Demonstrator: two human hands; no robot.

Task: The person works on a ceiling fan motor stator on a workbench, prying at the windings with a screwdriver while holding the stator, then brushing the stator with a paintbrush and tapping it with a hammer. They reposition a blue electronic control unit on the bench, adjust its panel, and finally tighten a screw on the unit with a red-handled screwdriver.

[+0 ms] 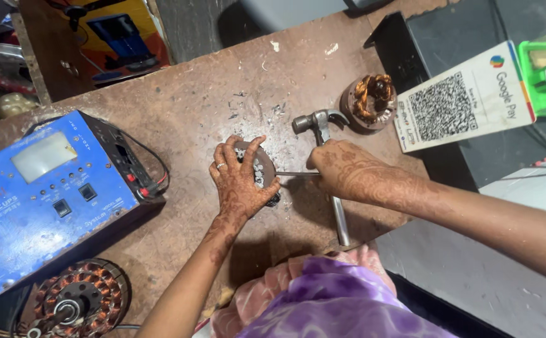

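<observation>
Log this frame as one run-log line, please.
left hand: pressing round metal part | right hand: gripping thin rod | hammer: lying on bench

Left hand on round stator, workbench

Blue box, copper-orange windings, purple cloth, henna-patterned hands.
</observation>
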